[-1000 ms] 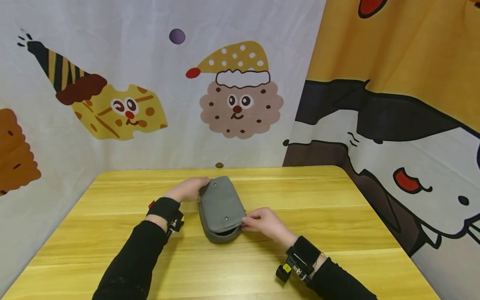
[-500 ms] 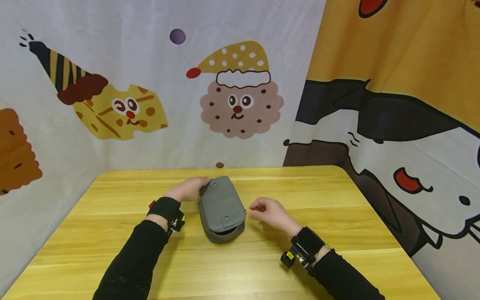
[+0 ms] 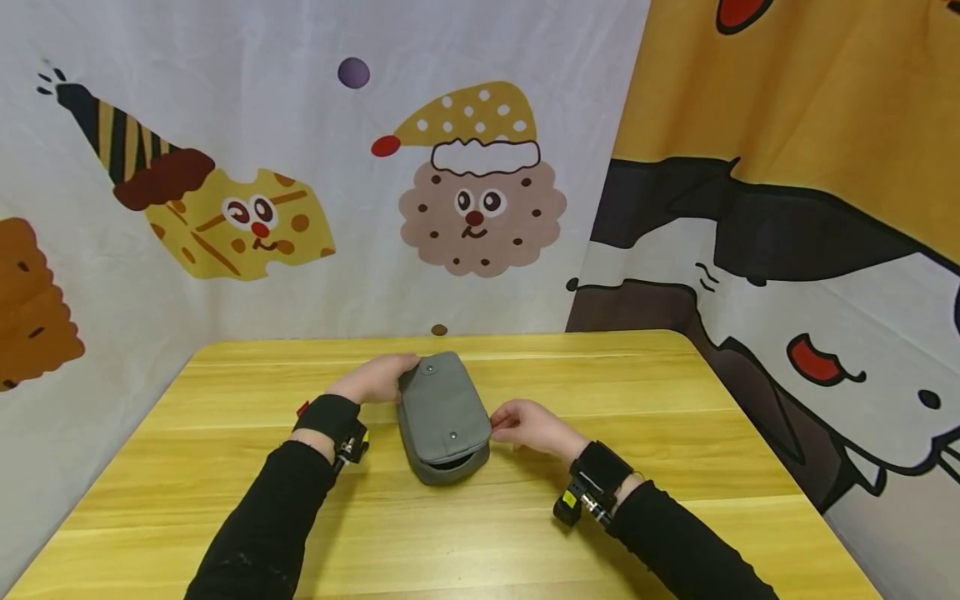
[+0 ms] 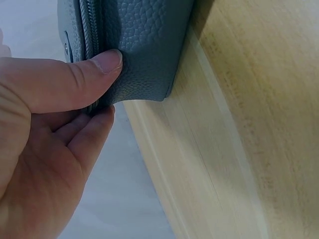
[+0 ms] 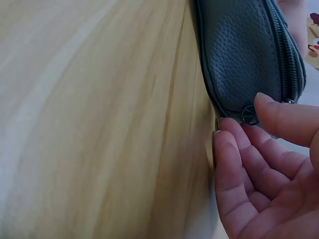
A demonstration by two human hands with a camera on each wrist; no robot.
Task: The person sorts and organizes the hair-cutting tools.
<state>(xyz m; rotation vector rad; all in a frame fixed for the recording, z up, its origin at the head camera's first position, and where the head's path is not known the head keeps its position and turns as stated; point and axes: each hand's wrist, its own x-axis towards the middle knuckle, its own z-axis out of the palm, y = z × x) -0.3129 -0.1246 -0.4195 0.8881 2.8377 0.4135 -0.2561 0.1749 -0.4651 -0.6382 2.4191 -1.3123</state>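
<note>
A grey pebbled-leather zip pouch (image 3: 444,404) lies on the wooden table, its lid facing up with two small studs. At its near end the zip gapes and shows a dark slit. My left hand (image 3: 375,379) grips the far left corner, its thumb (image 4: 107,62) pressed over the zip edge and fingers beneath. At the right side, my right hand (image 3: 534,425) has thumb and curled fingers around a small round zipper pull (image 5: 249,114). The pull hangs below the zip teeth (image 5: 289,59). The pouch's interior is hidden.
The yellow wood-grain table (image 3: 262,517) extends around the pouch. A white curtain (image 3: 300,50) with cartoon prints hangs behind the table's far edge. To the right is a second curtain (image 3: 780,92) with a large cartoon.
My right hand let go near the pouch's front right corner and drew back to the right. It has since come back to the right side, slightly farther up. The left hand and pouch stayed put.
</note>
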